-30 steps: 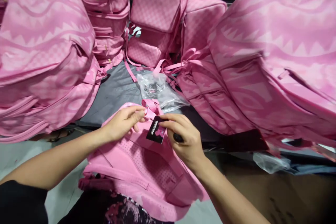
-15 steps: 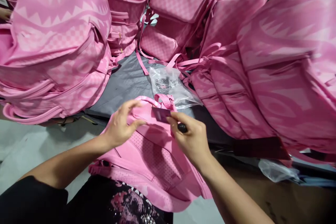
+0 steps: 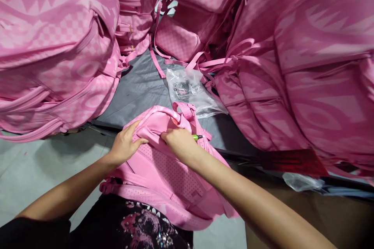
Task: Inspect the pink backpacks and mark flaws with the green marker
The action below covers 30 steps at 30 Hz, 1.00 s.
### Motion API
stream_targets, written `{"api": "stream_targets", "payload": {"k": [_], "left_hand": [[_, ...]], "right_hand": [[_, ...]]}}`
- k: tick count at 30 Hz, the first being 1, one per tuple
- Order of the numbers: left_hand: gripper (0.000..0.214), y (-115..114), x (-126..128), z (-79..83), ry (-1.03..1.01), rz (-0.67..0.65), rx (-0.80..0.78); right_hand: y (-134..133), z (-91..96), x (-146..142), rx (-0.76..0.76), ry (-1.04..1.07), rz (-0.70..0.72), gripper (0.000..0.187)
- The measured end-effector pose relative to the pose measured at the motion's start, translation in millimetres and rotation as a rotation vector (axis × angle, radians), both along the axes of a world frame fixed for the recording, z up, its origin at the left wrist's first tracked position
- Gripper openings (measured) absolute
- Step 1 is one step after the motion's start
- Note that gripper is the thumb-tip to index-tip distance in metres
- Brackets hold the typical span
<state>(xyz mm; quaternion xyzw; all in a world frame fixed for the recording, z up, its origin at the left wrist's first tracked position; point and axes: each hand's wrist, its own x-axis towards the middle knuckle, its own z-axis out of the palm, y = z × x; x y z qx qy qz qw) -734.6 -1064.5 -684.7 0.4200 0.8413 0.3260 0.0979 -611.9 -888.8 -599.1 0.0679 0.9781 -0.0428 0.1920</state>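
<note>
A pink backpack (image 3: 172, 171) lies back side up on my lap, its perforated panel facing me and its top handle (image 3: 182, 111) pointing away. My left hand (image 3: 125, 144) rests on the bag's upper left edge, fingers curled and pressing on the fabric. My right hand (image 3: 179, 142) is closed at the bag's top, fingers pushed against the fabric under the strap, and it grips a small tool with a green tip (image 3: 198, 137). The dark hang tag is out of sight.
Piles of pink backpacks stand to the left (image 3: 55, 42), at the back (image 3: 193, 11) and to the right (image 3: 306, 70). A clear plastic bag (image 3: 191, 93) with small dark parts lies on the grey table top (image 3: 137, 89). Another plastic bag (image 3: 302, 182) lies at right.
The dark tag my right hand held at the handle has gone from view. Both hands have moved down onto the bag's top. The view has tilted further down.
</note>
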Motion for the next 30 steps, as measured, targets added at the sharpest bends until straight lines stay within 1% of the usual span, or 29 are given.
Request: {"api": "stream_targets", "payload": {"k": [3,6,10,13,16,18,19,21,23,25,26,28,30], "left_hand": [[0.060,-0.4,-2.0,-2.2,0.034,-0.027,0.026],[0.059,-1.8,-2.6,-2.5,0.026,-0.039,0.033],[0.058,-3.2,-3.0,-2.1,0.003,-0.055,0.053],[0.057,-3.6,-3.7,-3.1,0.011,-0.059,0.074],[0.058,-3.8,-5.1,-6.4,0.029,-0.057,0.085],[0.059,-4.1,-6.6,-10.2,0.045,-0.066,0.115],[0.059,-4.4,-7.5,-12.7,0.052,-0.072,0.134],[0.057,-5.6,-9.6,-18.2,0.060,-0.082,0.173],[0.058,-7.2,-12.3,-23.4,0.044,-0.078,0.195],[0.061,-8.5,-15.1,-26.7,0.002,-0.065,0.198],[0.061,-9.0,-16.2,-27.0,-0.026,-0.058,0.192],[0.059,-9.2,-17.6,-24.6,-0.082,-0.040,0.164],[0.055,-8.0,-17.9,-19.2,-0.134,-0.015,0.126]], "right_hand": [[-6.1,3.3,-7.8,0.003,-0.015,0.040,0.029],[-8.3,1.8,-14.2,-0.016,-0.024,0.049,0.028],[-5.1,-0.3,-12.0,-0.015,-0.021,0.021,0.028],[-3.9,2.0,-7.4,-0.006,-0.025,0.009,0.028],[-6.3,6.0,-6.7,0.030,-0.028,-0.020,0.028],[-9.6,7.6,-10.1,0.054,0.019,-0.063,0.028],[-11.6,7.5,-13.3,0.044,0.067,-0.088,0.028],[-15.7,5.9,-22.4,-0.042,0.178,-0.108,0.026],[-18.7,3.7,-32.3,-0.152,0.252,-0.084,0.022],[-19.0,3.3,-38.1,-0.212,0.269,-0.040,0.018],[-18.2,4.1,-37.7,-0.205,0.257,-0.028,0.018],[-15.0,7.2,-28.5,-0.141,0.175,-0.034,0.018],[-10.3,11.3,-9.5,-0.043,0.052,-0.095,0.020]]}}
